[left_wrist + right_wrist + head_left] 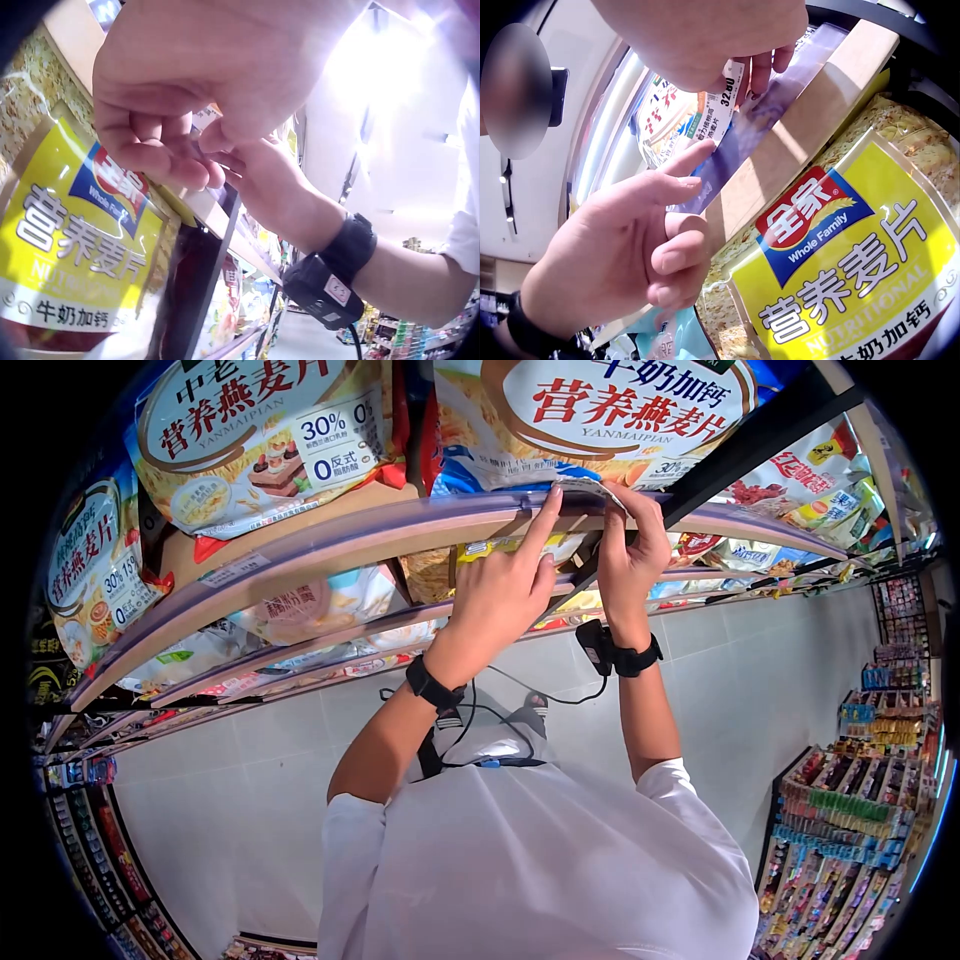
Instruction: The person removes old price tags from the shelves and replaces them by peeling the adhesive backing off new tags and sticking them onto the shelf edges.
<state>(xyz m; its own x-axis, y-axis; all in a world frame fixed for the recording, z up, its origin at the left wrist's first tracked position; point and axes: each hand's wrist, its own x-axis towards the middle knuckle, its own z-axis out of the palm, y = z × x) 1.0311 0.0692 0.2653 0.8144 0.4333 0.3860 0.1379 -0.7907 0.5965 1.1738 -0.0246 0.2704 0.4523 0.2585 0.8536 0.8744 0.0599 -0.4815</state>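
Observation:
At the shelf's front edge, my right hand [635,560] pinches a white price tag [724,105] between thumb and fingers. The tag reads 32.80 and stands tilted out from the clear purplish label strip [739,146]. My left hand [505,585] is beside it, index finger straight with its tip at the strip near the tag's end, the other fingers loosely bent. Just above the tag sits an oatmeal bag [590,420] on the upper shelf. Below the hands, a yellow cereal bag [847,255] faces out. In the left wrist view, my left hand [202,82] largely hides the tag.
More oatmeal bags [270,440] stand to the left on the same shelf. A black upright bar [760,445] crosses the shelf right of the hands. Lower shelves hold packaged goods. Cables hang from the wrist camera [597,648]. Tiled floor [270,800] lies behind, with stocked racks [840,810] farther off.

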